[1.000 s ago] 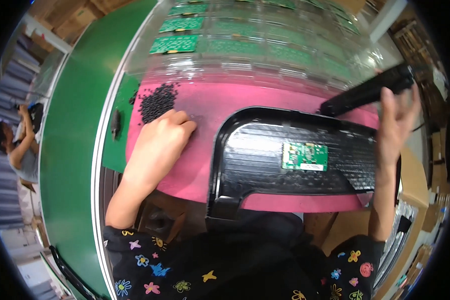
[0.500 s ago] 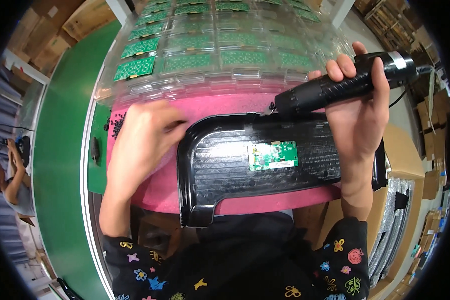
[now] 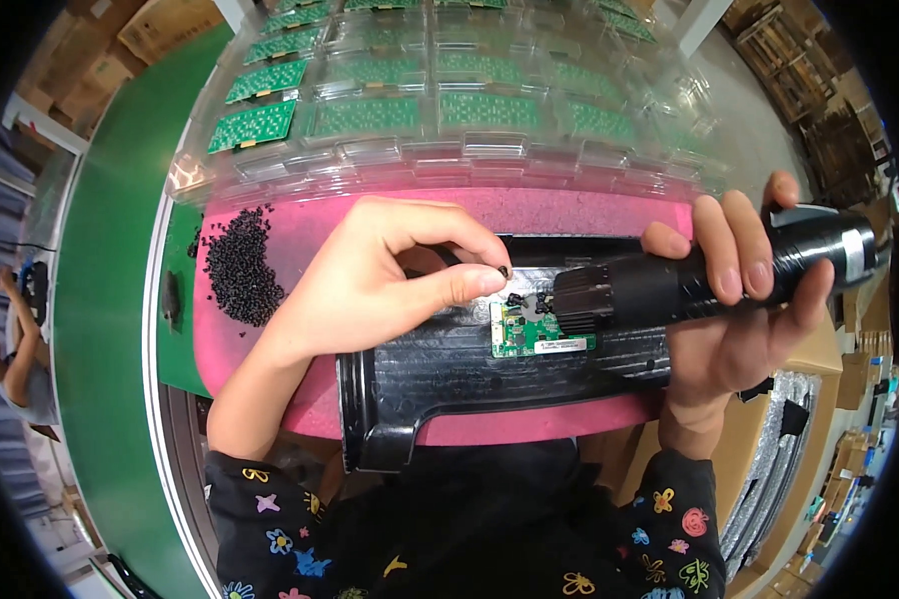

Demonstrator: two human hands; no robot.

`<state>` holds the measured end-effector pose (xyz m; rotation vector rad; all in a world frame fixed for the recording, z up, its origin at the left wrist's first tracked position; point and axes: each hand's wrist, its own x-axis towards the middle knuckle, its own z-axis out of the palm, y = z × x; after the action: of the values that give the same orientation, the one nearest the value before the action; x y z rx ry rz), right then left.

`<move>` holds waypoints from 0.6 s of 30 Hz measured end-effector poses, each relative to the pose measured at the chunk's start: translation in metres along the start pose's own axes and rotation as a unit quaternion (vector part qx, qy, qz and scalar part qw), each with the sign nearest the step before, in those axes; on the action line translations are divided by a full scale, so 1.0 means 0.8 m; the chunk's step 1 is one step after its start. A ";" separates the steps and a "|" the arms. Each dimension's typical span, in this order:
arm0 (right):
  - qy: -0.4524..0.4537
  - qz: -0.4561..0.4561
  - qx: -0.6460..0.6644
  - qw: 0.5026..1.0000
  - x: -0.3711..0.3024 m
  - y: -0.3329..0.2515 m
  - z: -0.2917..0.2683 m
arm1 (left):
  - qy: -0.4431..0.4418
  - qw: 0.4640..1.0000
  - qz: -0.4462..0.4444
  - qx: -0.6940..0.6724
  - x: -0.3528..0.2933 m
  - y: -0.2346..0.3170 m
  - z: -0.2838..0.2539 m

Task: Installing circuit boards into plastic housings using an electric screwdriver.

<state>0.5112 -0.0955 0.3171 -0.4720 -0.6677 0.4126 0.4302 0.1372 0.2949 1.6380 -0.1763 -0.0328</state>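
My left hand pinches a small black screw between thumb and forefinger, just above a small green circuit board. That board sits on a long black plastic housing lying across a pink foam mat. My right hand is wrapped around a black electric screwdriver, held nearly level, its tip at the board's upper edge beside the screw.
A heap of black screws lies on the mat's left end. Clear plastic trays holding green circuit boards fill the far side. A green belt runs along the left, with another person beyond it. Cardboard boxes stand at right.
My left hand left the screw heap and came over the board with a screw. My right hand took up the screwdriver and brought its tip down to the board.
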 end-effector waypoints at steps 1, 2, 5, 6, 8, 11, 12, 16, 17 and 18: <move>0.016 -0.005 -0.004 1.000 -0.002 -0.001 0.003 | 0.008 0.998 -0.009 0.057 -0.002 0.001 0.000; 0.007 -0.008 -0.009 1.000 -0.002 -0.003 0.002 | 0.009 0.998 -0.012 0.057 -0.003 -0.001 0.001; 0.010 -0.027 -0.025 0.999 -0.003 -0.011 0.004 | -0.010 0.970 0.127 0.207 0.001 -0.012 0.007; 0.012 -0.027 -0.026 0.999 -0.004 -0.012 0.005 | -0.011 0.970 0.126 0.206 0.002 -0.014 0.008; 0.005 -0.030 -0.021 0.999 -0.006 -0.012 0.004 | -0.009 0.970 0.143 0.197 0.002 -0.017 0.009; 0.013 -0.021 -0.031 0.999 -0.007 -0.008 0.003 | 0.002 0.979 0.130 0.156 -0.002 -0.015 0.012; 0.013 -0.015 -0.035 0.999 -0.007 -0.007 0.003 | 0.003 0.979 0.129 0.156 -0.003 -0.017 0.012; 0.010 -0.030 -0.025 0.999 -0.008 -0.009 0.004 | -0.006 0.975 0.154 0.159 -0.001 -0.024 0.012; 0.010 -0.030 -0.025 0.999 -0.008 -0.009 0.004 | -0.014 0.974 0.155 0.166 -0.001 -0.025 0.012; 0.004 -0.035 -0.019 0.999 -0.008 -0.011 0.003 | -0.014 0.974 0.155 0.166 -0.002 -0.024 0.013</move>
<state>0.5072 -0.1049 0.3201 -0.4843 -0.6831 0.3323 0.4295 0.1282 0.2746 1.9267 -0.4780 0.2234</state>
